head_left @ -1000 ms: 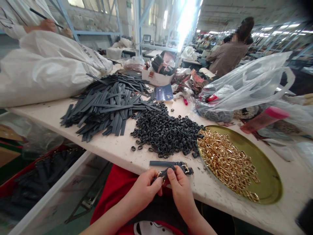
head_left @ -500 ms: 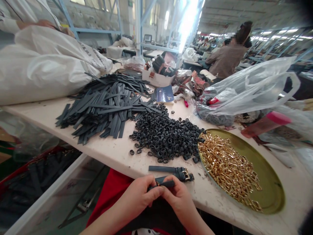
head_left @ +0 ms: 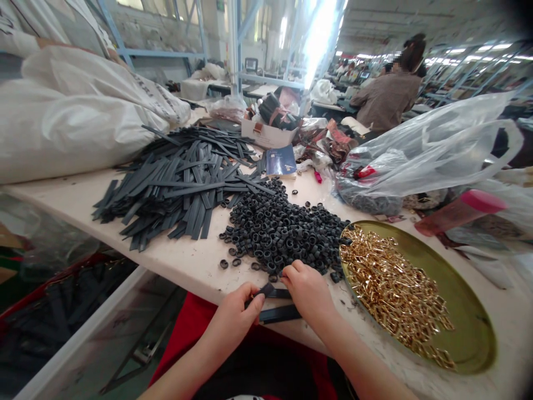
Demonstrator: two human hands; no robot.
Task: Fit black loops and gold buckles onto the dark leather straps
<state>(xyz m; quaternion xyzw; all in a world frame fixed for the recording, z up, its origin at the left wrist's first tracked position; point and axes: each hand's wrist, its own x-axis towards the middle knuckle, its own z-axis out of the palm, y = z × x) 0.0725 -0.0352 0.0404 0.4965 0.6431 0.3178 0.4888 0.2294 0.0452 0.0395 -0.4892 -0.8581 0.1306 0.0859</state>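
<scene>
lower strap (head_left: 280,314) partly hidden by right hand (head_left: 306,286), white sack (head_left: 75,125) cut off at left

Positions are given by clock face about the view centre. A pale-topped desk (head_left: 166,258) runs from 9 to 4 o'clock. Blue framework (head_left: 166,55) with posts, crossbars and diagonal braces spans 11 to 1 o'clock. A window (head_left: 131,4) admits light between 10 and 11 o'clock. A monitor (head_left: 251,65) stands at 12 o'clock. An intense white glare (head_left: 322,39) lies at 1 o'clock. The grey ceiling (head_left: 387,28) carries lamps (head_left: 456,51) at 2 o'clock.
</scene>
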